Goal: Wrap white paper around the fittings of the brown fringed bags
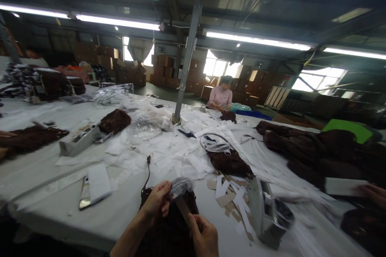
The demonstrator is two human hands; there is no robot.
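Right hand point(204, 233) pinches narrow strip point(182, 208).

Brown bag point(169, 235) runs off the bottom, partly hidden by left hand point(158, 200). Right hand point(205, 233) covers one strip point(182, 209) end. Co-worker's hand point(375, 193), far right: cropped, blurred. Pink-topped person's point(220, 96) handwork: too small for me to tell.
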